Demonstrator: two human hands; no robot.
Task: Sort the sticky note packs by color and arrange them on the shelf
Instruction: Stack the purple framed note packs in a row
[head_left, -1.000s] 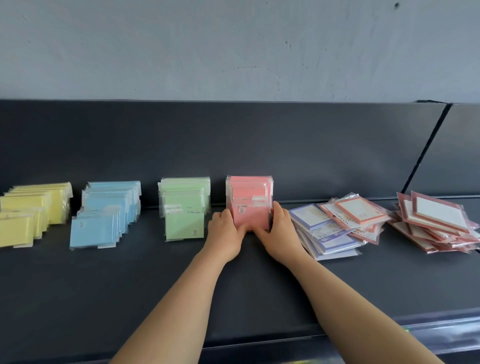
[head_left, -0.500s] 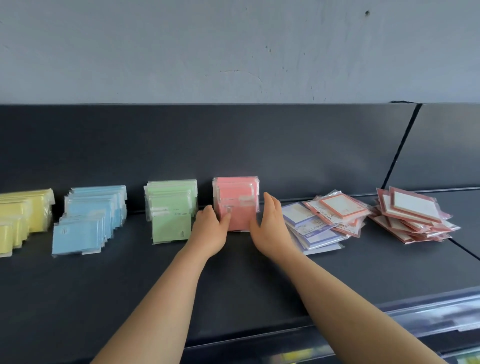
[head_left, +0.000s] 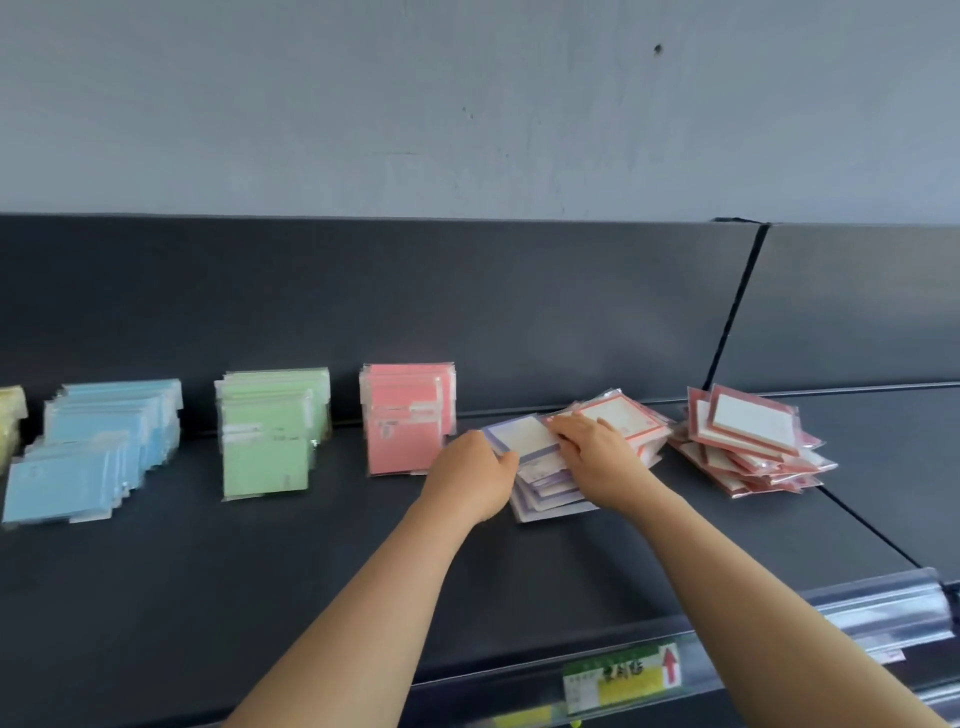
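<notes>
Sorted rows of packs stand on the dark shelf (head_left: 270, 582): yellow (head_left: 10, 421) at the far left edge, then blue (head_left: 78, 467), green (head_left: 265, 457) and pink (head_left: 405, 441). Right of the pink row lies a loose pile of purple-bordered packs (head_left: 550, 493), with orange-bordered packs (head_left: 623, 415) on its far side. My left hand (head_left: 472, 478) grips the left edge of the top purple-bordered pack (head_left: 522, 436). My right hand (head_left: 597, 457) lies on the pile, its fingers stretched over the top packs.
A second loose pile of red-bordered packs (head_left: 753, 441) sits further right, near a seam between shelf panels. A clear price rail with a green and yellow label (head_left: 623, 675) runs along the front edge. The back panel rises behind the rows.
Both hands have left the pink row and moved right onto the purple-bordered pile. The view has swung to the right, so most of the yellow row is out of frame.
</notes>
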